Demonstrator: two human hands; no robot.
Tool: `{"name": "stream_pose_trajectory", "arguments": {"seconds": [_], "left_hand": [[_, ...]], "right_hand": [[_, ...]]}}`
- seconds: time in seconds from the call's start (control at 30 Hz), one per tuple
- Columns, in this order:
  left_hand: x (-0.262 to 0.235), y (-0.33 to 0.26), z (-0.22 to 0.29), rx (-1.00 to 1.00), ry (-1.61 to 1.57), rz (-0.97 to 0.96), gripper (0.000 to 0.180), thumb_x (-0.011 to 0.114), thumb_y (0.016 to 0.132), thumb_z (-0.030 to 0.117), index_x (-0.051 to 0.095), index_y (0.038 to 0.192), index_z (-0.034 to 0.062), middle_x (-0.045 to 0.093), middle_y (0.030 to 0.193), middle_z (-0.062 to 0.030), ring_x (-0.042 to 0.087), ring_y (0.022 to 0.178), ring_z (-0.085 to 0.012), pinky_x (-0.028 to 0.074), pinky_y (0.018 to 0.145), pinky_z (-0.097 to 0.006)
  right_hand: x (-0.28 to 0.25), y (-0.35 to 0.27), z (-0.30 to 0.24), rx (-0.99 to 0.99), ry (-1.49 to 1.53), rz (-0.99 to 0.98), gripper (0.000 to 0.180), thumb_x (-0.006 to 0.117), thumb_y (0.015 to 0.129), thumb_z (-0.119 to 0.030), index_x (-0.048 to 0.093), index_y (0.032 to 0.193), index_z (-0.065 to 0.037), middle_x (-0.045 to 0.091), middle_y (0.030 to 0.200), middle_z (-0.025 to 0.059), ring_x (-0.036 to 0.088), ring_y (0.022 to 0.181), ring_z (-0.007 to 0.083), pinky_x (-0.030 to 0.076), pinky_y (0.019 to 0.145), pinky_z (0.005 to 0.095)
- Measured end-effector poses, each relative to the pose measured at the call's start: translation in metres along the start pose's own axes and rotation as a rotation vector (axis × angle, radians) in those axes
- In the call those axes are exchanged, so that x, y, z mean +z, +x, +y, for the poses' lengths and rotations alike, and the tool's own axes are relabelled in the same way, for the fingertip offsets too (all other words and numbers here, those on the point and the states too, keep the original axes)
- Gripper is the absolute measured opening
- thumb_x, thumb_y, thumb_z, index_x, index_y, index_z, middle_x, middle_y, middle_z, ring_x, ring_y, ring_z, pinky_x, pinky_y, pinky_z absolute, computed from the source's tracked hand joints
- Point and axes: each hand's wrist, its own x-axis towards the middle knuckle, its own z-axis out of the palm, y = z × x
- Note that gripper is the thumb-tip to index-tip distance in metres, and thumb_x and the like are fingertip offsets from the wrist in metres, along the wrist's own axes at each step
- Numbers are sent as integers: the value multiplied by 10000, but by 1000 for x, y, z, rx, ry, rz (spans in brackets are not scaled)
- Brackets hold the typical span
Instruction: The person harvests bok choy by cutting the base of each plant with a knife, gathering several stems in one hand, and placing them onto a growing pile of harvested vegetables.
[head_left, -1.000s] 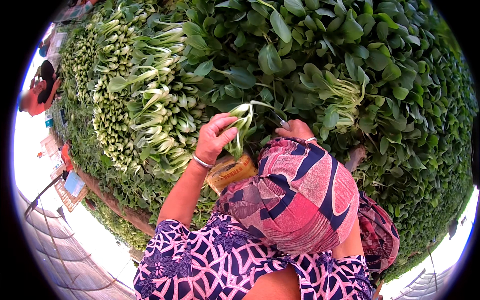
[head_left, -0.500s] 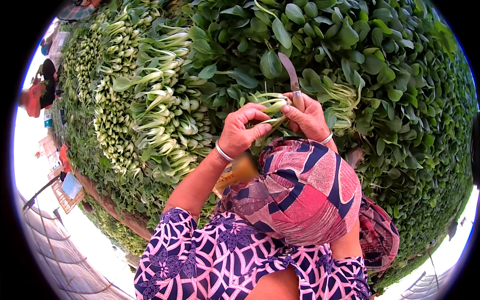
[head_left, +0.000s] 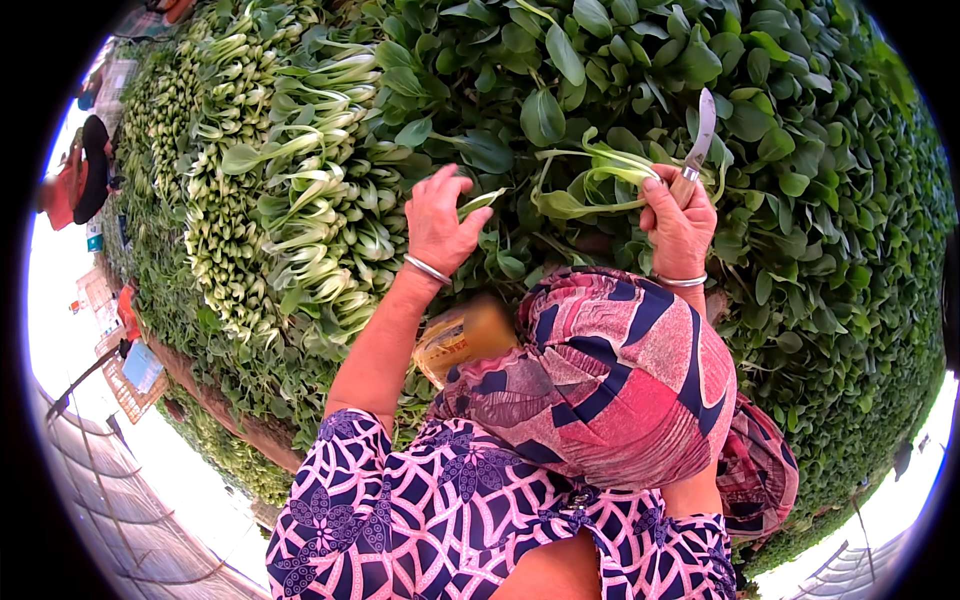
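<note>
My right hand [head_left: 682,225] is closed round the wooden handle of a small curved knife [head_left: 703,130], its blade pointing up. The same hand grips a bok choy plant [head_left: 600,180] by its pale base, the leaves trailing left. My left hand [head_left: 436,222] is apart from the plant, its thumb spread from the fingers. A loose green leaf [head_left: 480,203] shows in the gap beside that thumb; whether it is touched I cannot tell. Left of this hand lie dense rows of cut bok choy [head_left: 320,210], pale stems showing.
Growing leafy greens [head_left: 800,200] fill the right side. A yellow packet [head_left: 450,340] is by my patterned head cloth [head_left: 630,380]. At far left are another person in red [head_left: 68,185], a woven crate [head_left: 130,385] and a soil strip [head_left: 225,420].
My hands have moved apart: the left back to the left, the right to the right with the knife and the bok choy. A loose leaf now shows by my left thumb.
</note>
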Motion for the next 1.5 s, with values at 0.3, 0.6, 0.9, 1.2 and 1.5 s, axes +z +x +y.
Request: {"name": "stream_pose_trajectory", "arguments": {"seconds": [0.3,0.6,0.9,1.2,1.5], "left_hand": [[3,26,86,381,-297,-175,930,859,621,298,413,1415,110,520,1383,-78,412,1348,-296,83,1131,-624],[49,-3,27,162,110,-536,177,646,702,113,592,869,91,612,936,-109,637,816,-360,522,692,-463],[47,-57,-34,-91,128,-475,388,648,701,103,633,1088,119,568,1176,-115,628,948,-374,525,785,-470],[59,-60,-40,-102,-16,-448,372,656,706,116,634,1076,92,580,1145,-115,617,969,-368,520,809,-438],[69,-64,-38,-99,-19,-502,353,672,703,144,627,1048,82,578,1113,-134,615,938,-386,522,785,-456]], "right_hand": [[29,-23,-5,58,-74,-482,240,708,839,-28,643,1070,-26,627,816,-15,548,650,45,462,568,202],[7,-26,57,232,-270,-522,234,763,781,-57,631,972,-25,541,711,4,472,699,90,420,659,265],[21,-31,116,133,-870,-728,429,655,840,-414,615,987,-13,660,901,221,633,896,409,481,786,459],[47,-11,125,300,-1180,-753,465,610,862,-434,640,1068,-19,672,1064,226,633,1034,383,485,880,471],[63,-3,142,428,-1177,-821,432,598,877,-389,671,1089,-20,663,1117,221,623,1077,373,483,923,449]]}}
